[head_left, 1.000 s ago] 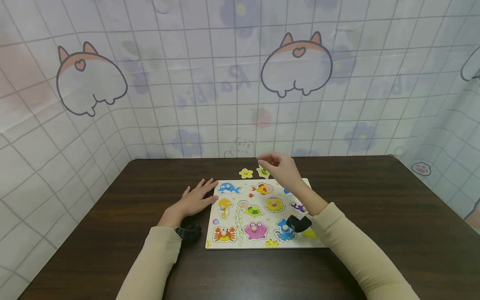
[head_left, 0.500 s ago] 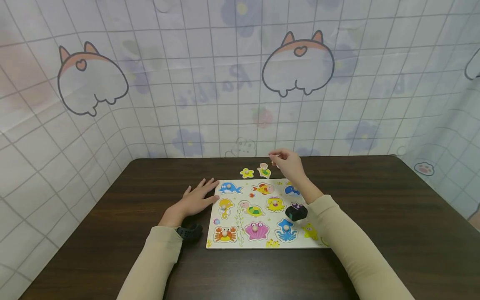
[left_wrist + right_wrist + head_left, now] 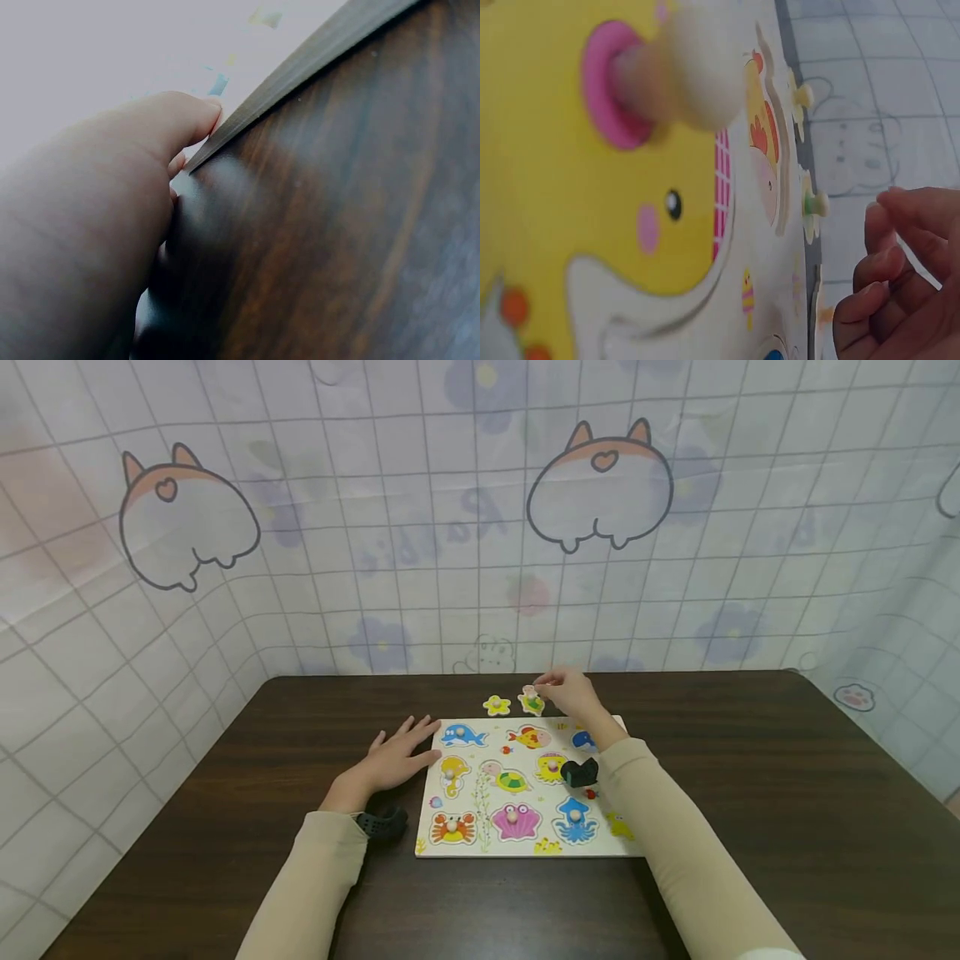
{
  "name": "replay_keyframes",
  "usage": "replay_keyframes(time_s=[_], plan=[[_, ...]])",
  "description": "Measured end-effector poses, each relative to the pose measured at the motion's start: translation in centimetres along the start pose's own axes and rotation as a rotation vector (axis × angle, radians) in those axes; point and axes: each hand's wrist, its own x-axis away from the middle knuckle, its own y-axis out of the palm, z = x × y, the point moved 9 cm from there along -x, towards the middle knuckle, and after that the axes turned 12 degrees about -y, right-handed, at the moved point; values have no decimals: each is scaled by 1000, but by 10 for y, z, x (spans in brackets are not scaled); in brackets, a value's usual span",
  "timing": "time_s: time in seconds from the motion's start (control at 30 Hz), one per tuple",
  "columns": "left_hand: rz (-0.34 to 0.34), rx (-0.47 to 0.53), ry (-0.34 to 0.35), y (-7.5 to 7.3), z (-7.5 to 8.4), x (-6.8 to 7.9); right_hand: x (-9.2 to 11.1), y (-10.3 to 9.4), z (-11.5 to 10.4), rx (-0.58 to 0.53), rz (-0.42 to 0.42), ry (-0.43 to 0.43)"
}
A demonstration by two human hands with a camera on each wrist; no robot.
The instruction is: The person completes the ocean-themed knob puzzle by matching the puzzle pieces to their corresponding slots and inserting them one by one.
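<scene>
A wooden knob puzzle board (image 3: 472, 852) with sea-animal pictures lies on the dark table. My left hand (image 3: 392, 762) is spread at its left edge; in the left wrist view, the thumb (image 3: 191, 120) rests at the board's edge. Behind the board lie a small turtle piece (image 3: 532, 703) and a yellow star-shaped piece (image 3: 497, 705), both with knobs. My right hand (image 3: 573, 695) is close beside the turtle piece. In the right wrist view, its loosely curled fingers (image 3: 881, 262) stand apart from the turtle's knob (image 3: 821, 205) and hold nothing. Another piece's orange knob (image 3: 826, 314) shows near them.
A yellow octopus (image 3: 652, 247) with a large knob fills much of the right wrist view. Crab (image 3: 453, 828), pink shell (image 3: 515, 821) and blue squid (image 3: 575, 821) pieces line the board's front. A patterned curtain (image 3: 420, 527) hangs behind the table (image 3: 187, 827).
My right hand shifted right, away from the turtle piece, then came back left and lower beside it. The left hand has stayed at the board's edge.
</scene>
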Motion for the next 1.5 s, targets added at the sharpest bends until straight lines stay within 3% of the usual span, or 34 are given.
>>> replay_keyframes(time_s=[0.13, 0.37, 0.53, 1.03, 1.5], plan=[[0, 3, 5, 1, 1, -1, -2, 6, 5, 8, -42, 24], [6, -6, 0, 0, -1, -1, -7, 26, 7, 60, -207, 48], [11, -8, -3, -1, -2, 0, -8, 30, 2, 130, -254, 47], [7, -8, -7, -1, -1, 0, -10, 28, 11, 57, -195, 130], [1, -2, -1, -1, 1, 2, -9, 26, -4, 385, -220, 99]])
